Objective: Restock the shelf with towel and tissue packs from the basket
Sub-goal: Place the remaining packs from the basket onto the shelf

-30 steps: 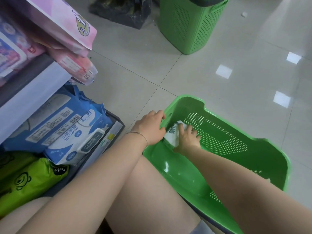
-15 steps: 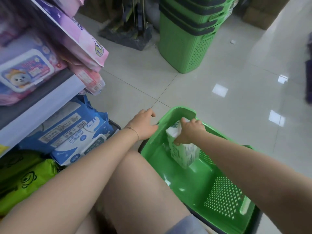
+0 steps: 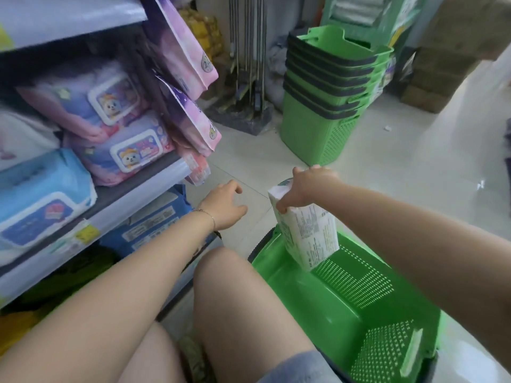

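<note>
Here right hand [image 3: 309,186] grips glossy rectangular tissue pack [image 3: 307,233]

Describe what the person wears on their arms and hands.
The left hand is bare, with a thin chain bracelet round its wrist. The right hand is bare, and no jewellery shows on it. No sleeves or gloves are in view.

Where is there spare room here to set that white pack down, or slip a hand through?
Bare floor tiles lie between the shelf edge, the stacked baskets and the green basket; the left hand hovers there. The basket's bottom is bare under the tissue pack the right hand grips. The middle shelf is crowded with wipe packs.
</note>
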`<act>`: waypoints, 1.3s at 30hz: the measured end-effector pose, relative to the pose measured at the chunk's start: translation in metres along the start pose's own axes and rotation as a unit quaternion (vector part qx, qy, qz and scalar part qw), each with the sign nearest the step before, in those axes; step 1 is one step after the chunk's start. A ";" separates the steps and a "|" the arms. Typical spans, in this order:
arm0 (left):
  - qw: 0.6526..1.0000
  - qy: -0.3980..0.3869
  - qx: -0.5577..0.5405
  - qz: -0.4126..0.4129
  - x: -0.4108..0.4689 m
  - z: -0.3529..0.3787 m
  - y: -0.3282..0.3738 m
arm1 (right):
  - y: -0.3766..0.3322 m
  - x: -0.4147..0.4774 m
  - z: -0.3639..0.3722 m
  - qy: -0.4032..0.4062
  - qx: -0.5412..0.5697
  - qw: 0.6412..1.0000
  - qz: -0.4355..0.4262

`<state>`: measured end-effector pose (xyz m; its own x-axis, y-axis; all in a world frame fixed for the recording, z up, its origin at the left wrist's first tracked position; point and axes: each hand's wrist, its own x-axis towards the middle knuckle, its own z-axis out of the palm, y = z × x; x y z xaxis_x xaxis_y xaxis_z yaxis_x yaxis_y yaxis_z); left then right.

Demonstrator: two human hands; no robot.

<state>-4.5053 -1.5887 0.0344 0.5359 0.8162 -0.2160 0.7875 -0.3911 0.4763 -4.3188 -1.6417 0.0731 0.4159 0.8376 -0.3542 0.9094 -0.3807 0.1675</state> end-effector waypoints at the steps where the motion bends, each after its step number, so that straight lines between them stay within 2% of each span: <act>1: 1.000 0.006 -0.006 -0.005 -0.003 -0.005 -0.002 | -0.004 -0.005 -0.010 0.018 0.001 1.000 -0.010; 4: 0.997 0.037 -0.062 -0.016 -0.016 -0.020 -0.008 | -0.018 -0.024 -0.040 0.065 0.012 0.996 -0.052; 7: 0.983 0.054 -0.162 -0.065 -0.027 -0.029 -0.025 | -0.035 -0.045 -0.072 0.121 0.017 0.988 -0.093; 10: 0.954 0.063 -0.270 -0.114 -0.040 -0.041 -0.043 | -0.052 -0.066 -0.103 0.177 0.028 0.975 -0.134; 13: 0.923 0.089 -0.331 -0.174 -0.055 -0.051 -0.055 | -0.067 -0.085 -0.131 0.216 0.039 0.956 -0.195; 15: 0.883 0.104 -0.403 -0.215 -0.064 -0.056 -0.064 | -0.074 -0.096 -0.145 0.245 0.044 0.938 -0.241; 18: 0.790 0.090 -0.553 -0.248 -0.082 -0.068 -0.073 | -0.083 -0.109 -0.156 0.300 0.060 0.901 -0.309; 20: 0.750 0.074 -0.613 -0.239 -0.095 -0.075 -0.079 | -0.088 -0.118 -0.161 0.336 0.068 0.872 -0.349; 24: 0.705 0.084 -0.677 -0.194 -0.116 -0.085 -0.088 | -0.092 -0.134 -0.170 0.402 0.075 0.807 -0.427; 28: 0.640 0.071 -0.754 -0.131 -0.135 -0.100 -0.088 | -0.094 -0.142 -0.174 0.434 0.075 0.732 -0.520; 30: 0.611 0.072 -0.783 -0.097 -0.145 -0.110 -0.085 | -0.094 -0.143 -0.173 0.439 0.084 0.709 -0.545; 35: 0.564 0.132 -0.812 -0.066 -0.167 -0.136 -0.092 | -0.091 -0.143 -0.169 0.428 0.100 0.708 -0.553; 37: 0.573 0.156 -0.802 -0.060 -0.178 -0.147 -0.096 | -0.091 -0.143 -0.167 0.436 0.088 0.715 -0.539; 39: 0.597 0.176 -0.781 -0.053 -0.190 -0.156 -0.098 | -0.091 -0.144 -0.165 0.453 0.082 0.716 -0.525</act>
<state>-4.7321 -1.6393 0.1618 0.1951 0.9475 -0.2535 -0.5794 0.3199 0.7496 -4.4628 -1.6633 0.2606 -0.6035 0.5784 0.5489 0.7379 0.6660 0.1094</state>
